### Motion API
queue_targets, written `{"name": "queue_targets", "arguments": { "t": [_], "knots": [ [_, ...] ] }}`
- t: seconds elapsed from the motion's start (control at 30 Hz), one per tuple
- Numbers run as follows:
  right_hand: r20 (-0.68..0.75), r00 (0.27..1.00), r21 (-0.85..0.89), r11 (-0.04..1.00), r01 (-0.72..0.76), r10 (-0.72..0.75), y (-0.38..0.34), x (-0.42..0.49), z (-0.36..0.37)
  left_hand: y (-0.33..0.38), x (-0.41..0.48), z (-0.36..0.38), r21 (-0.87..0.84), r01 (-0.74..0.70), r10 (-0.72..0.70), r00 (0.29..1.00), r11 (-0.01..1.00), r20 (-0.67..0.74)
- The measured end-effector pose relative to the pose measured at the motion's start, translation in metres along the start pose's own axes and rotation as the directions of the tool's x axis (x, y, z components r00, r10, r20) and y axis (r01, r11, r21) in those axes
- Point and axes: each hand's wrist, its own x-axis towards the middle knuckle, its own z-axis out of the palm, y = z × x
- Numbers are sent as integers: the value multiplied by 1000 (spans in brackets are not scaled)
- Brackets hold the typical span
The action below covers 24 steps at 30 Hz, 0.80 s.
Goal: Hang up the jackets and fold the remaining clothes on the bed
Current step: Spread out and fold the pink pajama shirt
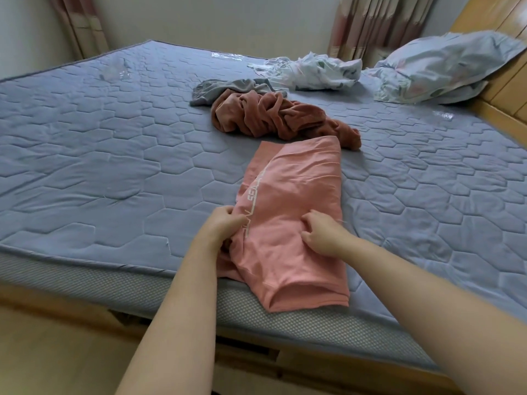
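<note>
A pink T-shirt (296,195) with white lettering lies lengthwise on the blue quilted bed (99,155), folded into a long strip whose near end hangs over the mattress edge. My left hand (222,223) pinches the shirt's left edge near the lettering. My right hand (322,235) grips the cloth at the right side, fingers curled into the fabric. Beyond the shirt a crumpled rust-brown garment (273,118) lies in a heap. A grey garment (228,89) lies bunched just behind it.
A rumpled white patterned sheet (313,69) and a pale blue pillow (439,67) sit at the far right by the wooden headboard (502,89). Curtains (370,24) hang behind. The wooden bed frame (85,317) runs below the mattress.
</note>
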Motion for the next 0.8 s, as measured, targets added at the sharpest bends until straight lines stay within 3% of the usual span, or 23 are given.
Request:
{"name": "queue_targets", "arguments": {
  "t": [0.13,0.37,0.53,0.63,0.73,0.8],
  "knots": [
    [-230,973,-9,1000,1,-3,-2,10,-7,13,8,2,142,-70,84,992,987,-96],
    [-379,923,32,995,89,-71,-28,68,-27,15,37,-2,242,-107,130,988,964,-79],
    [-329,933,-47,989,138,-146,-44,135,-44,11,56,-8,152,-114,123,991,982,-57],
    [-218,963,-91,986,142,-159,-58,168,-54,10,64,-10,127,-143,147,989,982,-25],
    [-64,995,-170,984,59,-71,-69,190,-63,12,67,-9,231,-216,210,976,949,50],
    [-65,997,-225,974,17,-33,-70,198,-71,15,69,-8,321,-287,281,957,903,68]
  ]
}}
